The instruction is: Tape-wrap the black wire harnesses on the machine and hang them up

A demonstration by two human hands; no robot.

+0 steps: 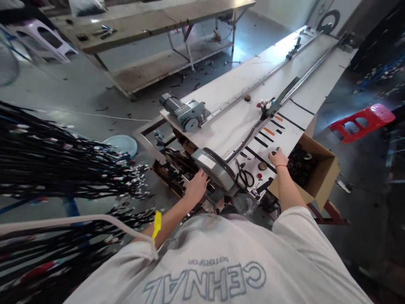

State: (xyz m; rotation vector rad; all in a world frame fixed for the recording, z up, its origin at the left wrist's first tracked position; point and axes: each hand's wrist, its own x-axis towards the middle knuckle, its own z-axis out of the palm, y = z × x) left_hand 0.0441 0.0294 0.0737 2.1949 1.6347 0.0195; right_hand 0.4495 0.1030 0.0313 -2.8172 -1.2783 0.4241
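Your left hand [196, 185] lies flat, fingers spread, against the round motor housing [212, 167] at the bench's [234, 122] near end. Your right hand [279, 158] presses closed on a control button [277, 149] by the near-right edge, holding nothing. Judged step: starting the machine; next, keep both hands clear of the cable [249, 137].

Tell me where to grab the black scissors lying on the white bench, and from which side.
Grip the scissors by the two black loop handles, which point toward the person's end of the bench. Come from above with the right hand, probably simplest since they lie flat nearby.

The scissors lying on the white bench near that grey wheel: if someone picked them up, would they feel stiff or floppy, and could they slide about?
The scissors look like black-handled metal ones, so probably stiff and fairly heavy for their size. They lie flat on the white bench, so they should slide rather than roll if pushed. The looped handles would likely give an easy grip.
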